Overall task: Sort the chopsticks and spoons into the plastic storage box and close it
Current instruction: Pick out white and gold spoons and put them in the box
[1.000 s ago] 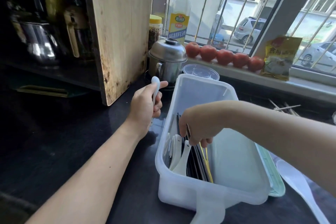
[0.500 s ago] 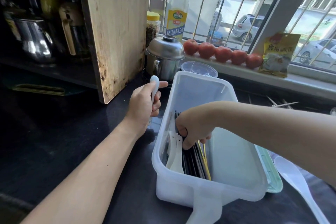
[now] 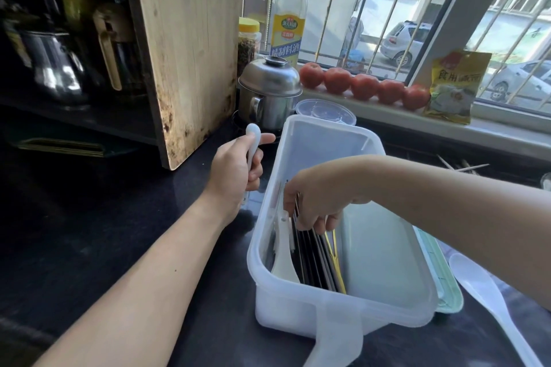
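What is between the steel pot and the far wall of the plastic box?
In the head view, a clear round lidded container sits between the steel pot and the far wall of the plastic box.

My right hand (image 3: 316,202) covers the upper ends of the dark and gold chopsticks (image 3: 320,259) in the translucent white plastic storage box (image 3: 337,301), so I cannot tell which ones my fingertips touch. My left hand (image 3: 235,170) hides most of the small white spoon (image 3: 252,140); only its rounded end shows. The pale green lid (image 3: 441,280) lies mostly behind the box wall. The large white plastic spoon (image 3: 489,301) runs off the bottom edge, my forearm crossing its bowl. The shelf's metal kettle (image 3: 53,68) is dim and blurred.
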### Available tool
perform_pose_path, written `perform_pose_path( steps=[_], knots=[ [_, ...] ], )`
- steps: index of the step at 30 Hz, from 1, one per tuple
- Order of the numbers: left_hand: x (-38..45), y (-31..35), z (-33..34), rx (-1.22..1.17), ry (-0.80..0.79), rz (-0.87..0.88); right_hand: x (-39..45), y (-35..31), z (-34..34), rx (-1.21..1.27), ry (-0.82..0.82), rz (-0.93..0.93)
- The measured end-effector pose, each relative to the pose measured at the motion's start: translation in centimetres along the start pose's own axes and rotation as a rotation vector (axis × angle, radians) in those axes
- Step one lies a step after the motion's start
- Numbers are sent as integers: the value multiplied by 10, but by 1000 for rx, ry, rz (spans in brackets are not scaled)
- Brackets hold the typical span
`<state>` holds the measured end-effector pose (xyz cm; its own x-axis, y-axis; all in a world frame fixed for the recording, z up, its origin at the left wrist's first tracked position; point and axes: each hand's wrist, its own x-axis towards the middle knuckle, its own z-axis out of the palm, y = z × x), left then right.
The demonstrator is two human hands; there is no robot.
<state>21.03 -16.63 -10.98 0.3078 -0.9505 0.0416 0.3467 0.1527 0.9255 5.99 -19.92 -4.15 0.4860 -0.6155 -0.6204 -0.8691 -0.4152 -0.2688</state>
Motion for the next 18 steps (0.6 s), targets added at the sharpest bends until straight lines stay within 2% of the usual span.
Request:
perform_pose_path(
  steps=[8,12,14,16,18],
  knots=[
    [0,0,1,-17,15,-6,-1,-2,0,67,-19,-27],
    [1,-2,0,-139,11,-19,-8,-3,-5,57,17,3],
    [0,1,2,-141,1,18,-16,-3,-18,12,171,43],
    [-1,5,4,-75,-10,109,-26,-3,-35,68,458,23],
    [-4,10,4,-27,-10,205,-38,-9,-50,258,753,-95]
  ],
)
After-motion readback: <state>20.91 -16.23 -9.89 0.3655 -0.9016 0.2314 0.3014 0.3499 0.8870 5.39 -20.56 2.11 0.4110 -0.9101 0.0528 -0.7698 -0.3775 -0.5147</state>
